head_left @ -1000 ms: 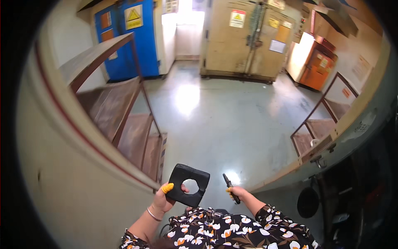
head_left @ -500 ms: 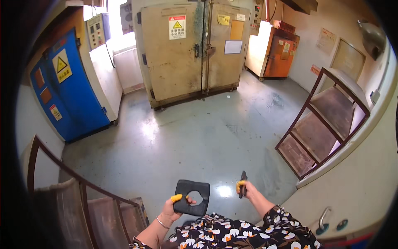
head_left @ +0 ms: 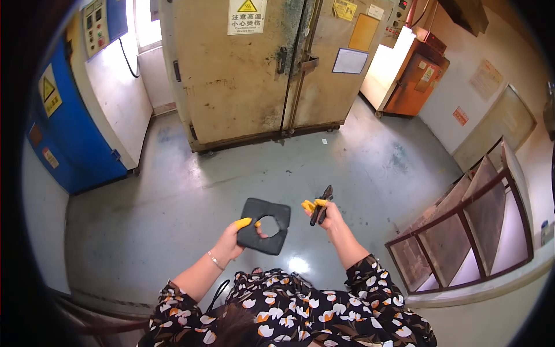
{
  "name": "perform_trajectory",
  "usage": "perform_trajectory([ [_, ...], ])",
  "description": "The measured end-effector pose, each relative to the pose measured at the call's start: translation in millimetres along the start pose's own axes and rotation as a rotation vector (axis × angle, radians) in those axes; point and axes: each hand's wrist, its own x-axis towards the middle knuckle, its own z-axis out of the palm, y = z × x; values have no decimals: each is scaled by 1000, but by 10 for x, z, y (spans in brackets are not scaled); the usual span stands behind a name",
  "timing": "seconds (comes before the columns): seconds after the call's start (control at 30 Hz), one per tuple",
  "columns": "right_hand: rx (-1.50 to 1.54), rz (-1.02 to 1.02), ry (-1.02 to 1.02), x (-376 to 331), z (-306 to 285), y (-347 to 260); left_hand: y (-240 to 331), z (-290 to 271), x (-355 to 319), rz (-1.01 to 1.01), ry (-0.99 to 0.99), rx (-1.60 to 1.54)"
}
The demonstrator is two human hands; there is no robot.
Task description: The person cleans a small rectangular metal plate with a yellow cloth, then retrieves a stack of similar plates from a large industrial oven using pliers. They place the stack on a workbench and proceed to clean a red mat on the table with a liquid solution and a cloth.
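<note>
My left hand grips the left side of a flat black block, squarish with a large round hole through it. The thumb, in a yellow finger cot, lies on its face, and a fingertip shows through the hole. A narrow slit runs from the hole to the block's right edge. To the right, apart from the block, my right hand is closed around the handles of dark pliers, whose jaws point up and away from me. Yellow finger cots cover several of its fingertips.
A large tan two-door cabinet stands ahead, with a blue cabinet at the left and a smaller orange one at the far right. A brown metal-framed rack is on the right. Grey floor lies between.
My view has come nearer the tan cabinet and turned. Both hands appear higher in it, the pliers closer to the block. The holds on block and pliers are unchanged.
</note>
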Motion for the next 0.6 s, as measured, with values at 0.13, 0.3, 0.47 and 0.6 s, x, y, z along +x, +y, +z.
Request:
perform_trajectory([
  [0.13,39,29,-18,1084,252,-900,522,172,1364,-12,-143,88],
  [0.3,-19,-38,25,2624,827,-2141,963,203,2666,154,-78,234],
  [0.47,-42,-79,-1,4357,1764,-3332,1164,31,3651,276,156,46],
  [0.6,-5,-180,8,5544,2630,-3931,1456,39,3999,451,347,89],
])
